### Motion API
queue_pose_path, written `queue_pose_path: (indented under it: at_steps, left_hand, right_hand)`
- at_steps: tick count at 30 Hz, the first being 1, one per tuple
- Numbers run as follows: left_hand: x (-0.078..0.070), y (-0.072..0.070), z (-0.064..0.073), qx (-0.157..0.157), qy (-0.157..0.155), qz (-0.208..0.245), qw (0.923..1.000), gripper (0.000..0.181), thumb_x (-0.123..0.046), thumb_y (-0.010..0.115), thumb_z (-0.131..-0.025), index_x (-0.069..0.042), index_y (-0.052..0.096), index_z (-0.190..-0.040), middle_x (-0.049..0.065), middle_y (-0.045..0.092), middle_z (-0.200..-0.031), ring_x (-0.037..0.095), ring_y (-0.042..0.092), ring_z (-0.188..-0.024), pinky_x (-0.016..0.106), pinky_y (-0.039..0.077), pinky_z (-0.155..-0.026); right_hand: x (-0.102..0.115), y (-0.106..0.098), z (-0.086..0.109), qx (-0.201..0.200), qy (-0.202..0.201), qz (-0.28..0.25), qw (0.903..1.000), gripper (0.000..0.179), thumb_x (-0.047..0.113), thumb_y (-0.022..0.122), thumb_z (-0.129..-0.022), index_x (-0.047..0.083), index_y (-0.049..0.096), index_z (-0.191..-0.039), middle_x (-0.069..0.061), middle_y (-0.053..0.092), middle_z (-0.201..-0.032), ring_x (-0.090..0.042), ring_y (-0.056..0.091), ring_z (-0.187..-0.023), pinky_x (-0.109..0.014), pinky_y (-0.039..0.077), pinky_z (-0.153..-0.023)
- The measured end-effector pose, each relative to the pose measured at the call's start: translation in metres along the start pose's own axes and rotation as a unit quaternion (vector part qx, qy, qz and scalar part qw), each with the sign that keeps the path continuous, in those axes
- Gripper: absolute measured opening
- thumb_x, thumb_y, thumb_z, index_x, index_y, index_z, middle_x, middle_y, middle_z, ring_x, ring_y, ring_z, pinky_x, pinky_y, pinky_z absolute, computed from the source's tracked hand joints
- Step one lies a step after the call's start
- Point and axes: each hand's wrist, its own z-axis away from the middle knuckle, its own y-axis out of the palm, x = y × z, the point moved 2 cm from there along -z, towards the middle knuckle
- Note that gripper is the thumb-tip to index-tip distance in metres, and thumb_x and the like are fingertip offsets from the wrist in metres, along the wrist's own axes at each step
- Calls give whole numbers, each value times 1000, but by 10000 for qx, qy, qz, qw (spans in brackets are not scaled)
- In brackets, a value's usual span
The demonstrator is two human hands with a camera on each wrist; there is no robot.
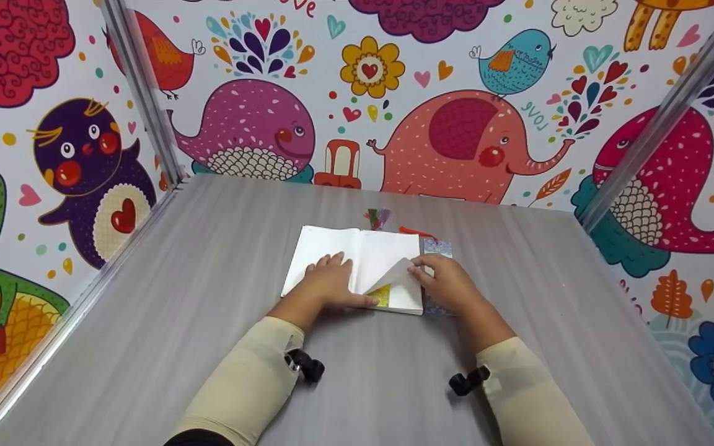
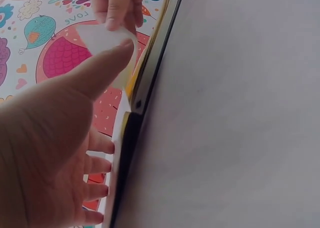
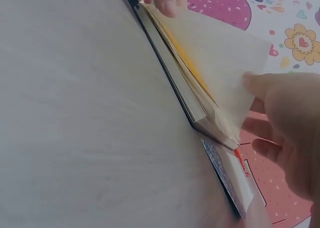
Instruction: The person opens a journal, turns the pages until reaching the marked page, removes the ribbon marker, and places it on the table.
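The open notebook (image 1: 379, 254) lies on the tabletop (image 1: 227, 248), probably light enough to slide, while its lifted page (image 1: 391, 275) looks thin, limp and easily creased, best taken by the free outer corner, where the right hand (image 1: 447, 279) pinches it. The left hand (image 1: 332, 282) lies spread over the left page and gutter, thumb beside a yellow piece (image 1: 383, 297) under that leaf. A glittery strip (image 1: 437, 249) juts past the right edge, and tassels (image 1: 377, 218) at the top could snag.
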Motion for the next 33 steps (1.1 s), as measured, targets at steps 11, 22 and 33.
queue_pose_path:
  at_steps: [11, 22, 33]
  left_hand:
    - [-5, 0, 2, -165, -138, 10, 9998, 112, -82, 65, -85, -6, 44, -163, 20, 36, -173, 43, 31, -161, 66, 28, -129]
    - [-2, 1, 0, -398, -154, 175, 9989, 113, -81, 69, -82, -9, 42, -165, 16, 41, -170, 39, 36, -157, 65, 32, -125]
    - [3, -3, -3, -1572, 492, 192, 9862, 148, -74, 90, -68, -28, -2, -174, 12, 8, -181, 39, 21, -164, 63, 25, -131]
  right_hand:
    - [8, 0, 0, -445, -284, 46, 9986, 27, 37, 69, -105, 19, 78, -123, -5, 76, -135, -30, 67, -136, -57, 49, -119]
    - [8, 2, 0, -269, -89, -117, 9995, 39, 38, 69, -105, 24, 70, -142, -1, 63, -156, -30, 50, -155, -59, 39, -126]
    - [-2, 10, -2, 446, -372, 935, 9939, 102, 49, 80, -93, 27, 21, -173, -4, 20, -182, -34, 21, -168, -64, 23, -132]
